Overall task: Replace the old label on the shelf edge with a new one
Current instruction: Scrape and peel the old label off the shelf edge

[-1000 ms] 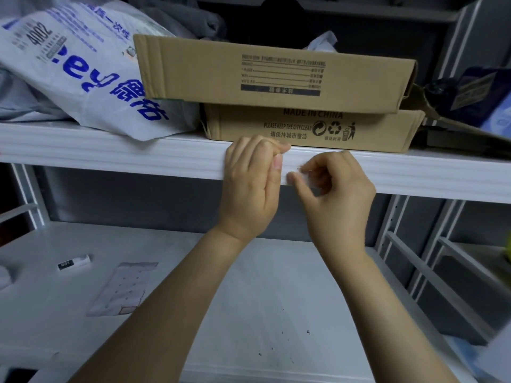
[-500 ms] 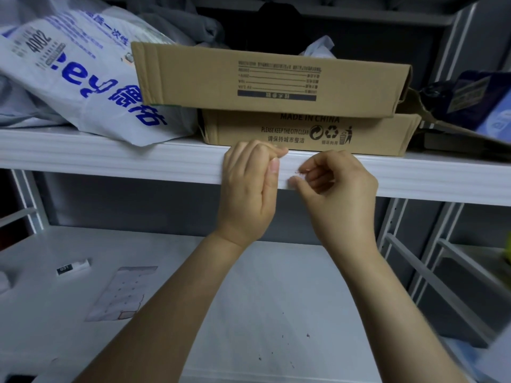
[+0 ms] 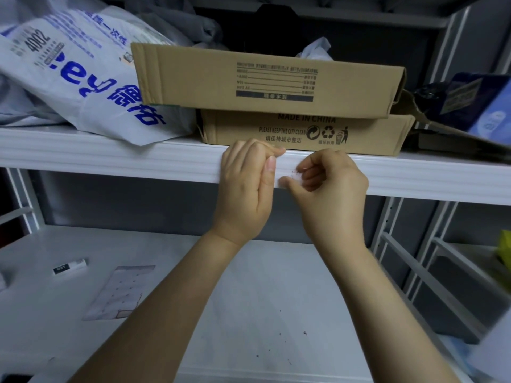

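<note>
The white shelf edge (image 3: 138, 161) runs across the view at mid height. My left hand (image 3: 246, 189) rests against it, fingers curled at its top lip and thumb lying flat down its face. Just to the right, my right hand (image 3: 329, 194) pinches a small white scrap of the old label (image 3: 286, 179) between thumb and curled fingers, right at the edge's face. The rest of the label is hidden behind my fingers. A pale sheet of labels (image 3: 121, 291) lies flat on the lower shelf to the left.
Two stacked cardboard boxes (image 3: 276, 87) sit on the upper shelf directly above my hands, with a white printed plastic bag (image 3: 83, 78) to their left. A small white stick with a black tag (image 3: 70, 268) lies on the lower shelf (image 3: 262, 299). Metal uprights (image 3: 387, 244) stand at right.
My right hand's fingers have curled tighter around the scrap at the shelf edge. My left hand has stayed in place against the edge.
</note>
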